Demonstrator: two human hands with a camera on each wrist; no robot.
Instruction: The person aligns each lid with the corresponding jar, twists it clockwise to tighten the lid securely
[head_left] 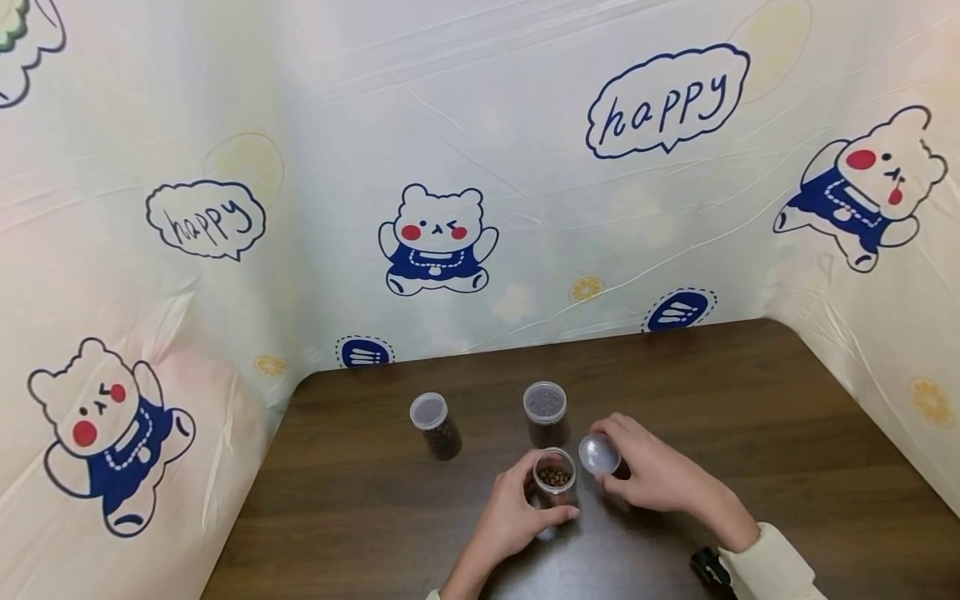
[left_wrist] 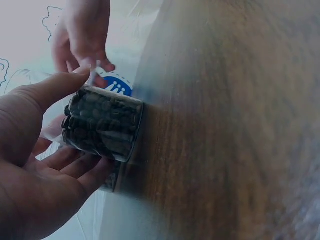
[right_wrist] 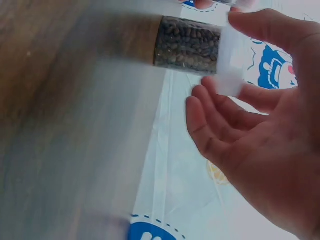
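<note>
My left hand grips a clear jar on its sides, low over the table. The jar has no lid on, and small brown bean-like pieces lie in it. Just to its right, my right hand pinches a round translucent lid between thumb and fingers, apart from the jar. In the left wrist view, thumb and fingers curve round the jar. Two lidded jars stand nearby: one jar right behind the held jar, another jar farther left. The right wrist view shows the lid blurred.
A dark brown wooden table lies under everything. Pale printed sheets with bears and lettering hang along its back and both sides. A black object sits by the right sleeve.
</note>
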